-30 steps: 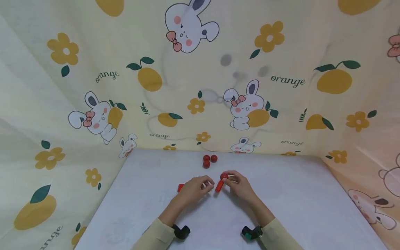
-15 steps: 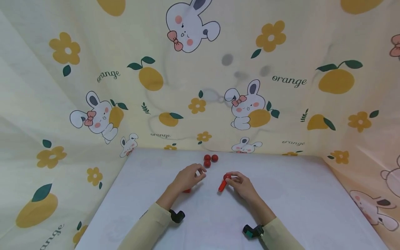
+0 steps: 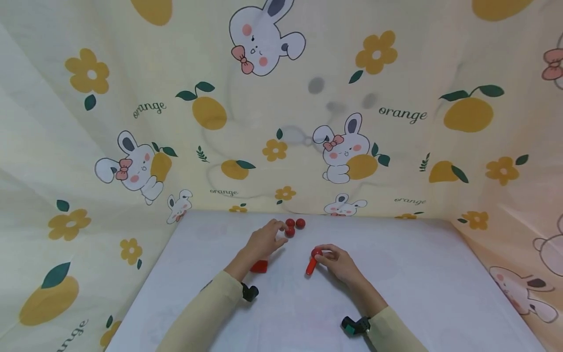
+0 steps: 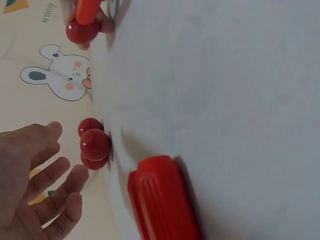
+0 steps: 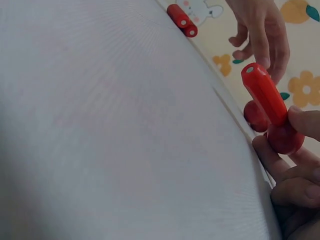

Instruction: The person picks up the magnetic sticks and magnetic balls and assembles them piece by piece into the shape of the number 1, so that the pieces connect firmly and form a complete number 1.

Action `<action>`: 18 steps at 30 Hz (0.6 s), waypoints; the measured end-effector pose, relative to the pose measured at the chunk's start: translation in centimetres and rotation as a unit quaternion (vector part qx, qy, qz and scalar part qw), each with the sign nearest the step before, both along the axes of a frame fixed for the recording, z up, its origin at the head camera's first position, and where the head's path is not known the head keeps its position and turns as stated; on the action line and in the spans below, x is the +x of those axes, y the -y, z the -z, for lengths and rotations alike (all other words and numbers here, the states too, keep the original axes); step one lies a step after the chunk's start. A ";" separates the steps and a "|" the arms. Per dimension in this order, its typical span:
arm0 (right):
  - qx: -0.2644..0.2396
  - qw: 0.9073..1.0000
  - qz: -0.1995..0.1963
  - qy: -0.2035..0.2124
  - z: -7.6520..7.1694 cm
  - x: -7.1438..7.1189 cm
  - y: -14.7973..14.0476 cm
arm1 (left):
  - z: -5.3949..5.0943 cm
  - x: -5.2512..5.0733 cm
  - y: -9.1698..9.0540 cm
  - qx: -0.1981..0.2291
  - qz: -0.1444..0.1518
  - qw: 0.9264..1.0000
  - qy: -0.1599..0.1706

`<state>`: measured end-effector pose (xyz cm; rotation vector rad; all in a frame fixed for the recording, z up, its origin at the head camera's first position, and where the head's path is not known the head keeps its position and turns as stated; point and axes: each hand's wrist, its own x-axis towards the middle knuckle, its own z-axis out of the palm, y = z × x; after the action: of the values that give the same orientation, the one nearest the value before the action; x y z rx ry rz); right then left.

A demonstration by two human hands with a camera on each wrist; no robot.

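Note:
Near the back of the table, my left hand [image 3: 263,240] reaches with parted, slightly bent fingers beside a cluster of red balls [image 3: 290,231]. In the left wrist view a gap shows between its fingers [image 4: 64,197] and the balls [image 4: 95,145]. My right hand [image 3: 337,263] pinches a red ball [image 5: 286,139] between thumb and fingers. A red magnetic rod [image 5: 265,94] with a pale disc at its free end sticks out from that ball. Below my left forearm lie red rods [image 3: 259,266], side by side in the right wrist view.
A white table [image 3: 418,274] carries everything. Behind it hangs a cream cloth [image 3: 246,146] printed with rabbits, oranges and flowers. A dark wrist camera [image 3: 250,293] sits on the left wrist, another camera [image 3: 355,326] on the right.
My left hand has moved up and away from the right hand to the red balls, uncovering more of the red rods. My right hand keeps its pinch on the ball, nearly in place.

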<state>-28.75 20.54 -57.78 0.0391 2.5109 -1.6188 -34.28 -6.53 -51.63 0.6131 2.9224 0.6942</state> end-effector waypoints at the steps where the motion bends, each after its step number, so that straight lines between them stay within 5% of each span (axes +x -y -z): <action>1: 0.001 1.000 0.000 -0.001 0.0 0.0 0.0 | 0.1 -0.2 -0.1 -0.004 0.000 1.000 -0.003; 18: -0.001 1.000 -0.014 -0.004 0.1 0.2 -0.2 | 1.6 -2.8 -1.2 -0.019 0.003 1.000 -0.006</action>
<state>-28.58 20.78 -57.87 -0.0038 2.5046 -1.6147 -37.12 -5.37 -53.27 0.6256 2.9363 0.6353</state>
